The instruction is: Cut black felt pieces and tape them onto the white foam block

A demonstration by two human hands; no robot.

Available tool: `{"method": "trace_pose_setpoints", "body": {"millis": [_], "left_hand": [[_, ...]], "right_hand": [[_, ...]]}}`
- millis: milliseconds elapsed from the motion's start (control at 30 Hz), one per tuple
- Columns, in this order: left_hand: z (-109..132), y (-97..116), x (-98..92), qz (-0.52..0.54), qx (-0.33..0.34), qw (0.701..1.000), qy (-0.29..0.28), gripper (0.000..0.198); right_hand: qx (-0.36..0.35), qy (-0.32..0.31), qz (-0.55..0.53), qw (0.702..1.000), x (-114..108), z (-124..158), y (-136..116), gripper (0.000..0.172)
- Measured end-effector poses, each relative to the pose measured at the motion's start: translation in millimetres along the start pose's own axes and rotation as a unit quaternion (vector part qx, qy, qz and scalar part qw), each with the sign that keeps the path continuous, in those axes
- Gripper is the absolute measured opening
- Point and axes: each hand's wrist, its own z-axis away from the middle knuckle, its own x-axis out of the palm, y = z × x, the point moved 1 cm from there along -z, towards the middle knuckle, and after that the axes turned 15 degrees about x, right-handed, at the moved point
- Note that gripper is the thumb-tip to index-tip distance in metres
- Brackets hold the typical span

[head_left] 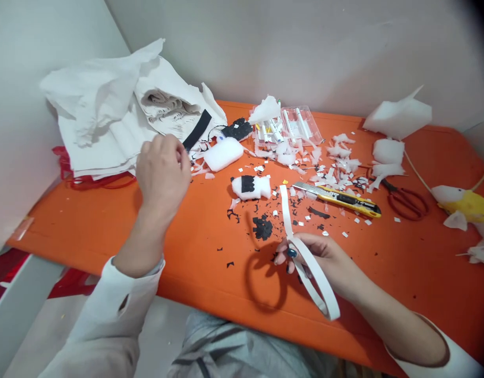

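right hand (324, 260) pinches a looped white paper strip (311, 268), loose end running toward 12 o'clock over the orange surface (108, 226). left hand (163, 173) raised, fingers curled loosely, back to camera; cannot tell whether it grips anything. it sits at 10 o'clock of the right hand, just beside a pile of white sheets (108, 115) and a black strip (197, 131). foam piece with black patch (250, 187) lies at 12 o'clock of the strip. yellow utility knife (338, 198) at 1 o'clock, red scissors (405, 199) beyond it. marker box (285, 126) near the wall. paper scraps (336, 168) scattered around.
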Motion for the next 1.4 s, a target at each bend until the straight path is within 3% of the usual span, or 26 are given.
{"method": "trace_pose_setpoints", "body": {"millis": [100,200,267,367,467,567,667,733,833,933,1100,1233,1400], "left_hand": [[2,-1,-6.5,0.002,0.008,0.999,0.047,0.034],[8,24,-5.3,-0.007,0.069,0.997,0.033,0.049],[12,46,-0.1,0.002,0.134,0.991,0.022,0.045],[13,72,11.7,0.063,0.253,0.964,-0.048,0.035],[9,84,21.5,0.166,0.313,0.925,-0.139,0.03],[11,88,25.2,0.313,0.298,0.884,-0.181,0.033],[19,87,27.0,0.448,0.211,0.836,-0.235,0.044],[24,86,28.6,0.429,0.187,0.836,-0.285,0.036],[25,80,31.5,0.311,0.242,0.859,-0.327,0.02],[23,74,34.3,0.251,0.288,0.858,-0.343,0.017],[25,72,39.0,0.247,0.32,0.837,-0.369,0.016],[32,76,43.4,0.25,0.333,0.831,-0.369,0.019],[36,77,46.1,0.249,0.343,0.835,-0.351,0.02]], "right_hand": [[0.006,0.018,0.003,1.0,-1,1,0,0.034],[-0.016,0.054,0.022,0.998,-6,2,-1,0.037],[-0.05,0.084,0.029,0.995,-14,3,-3,0.035],[-0.093,0.132,0.02,0.987,-28,4,-6,0.036],[-0.129,0.164,0.011,0.978,-38,8,-12,0.038],[-0.143,0.158,0.015,0.977,-41,12,-17,0.036],[-0.128,0.137,0.022,0.982,-42,15,-20,0.035],[-0.11,0.119,0.036,0.986,-45,17,-22,0.033],[-0.066,0.079,0.08,0.991,-54,20,-24,0.032],[-0.053,0.078,0.09,0.992,-63,22,-24,0.033],[-0.049,0.134,0.052,0.988,-69,22,-22,0.032],[-0.039,0.132,0.008,0.99,-65,20,-22,0.031],[-0.03,0.133,0.03,0.99,-60,18,-22,0.037]]}}
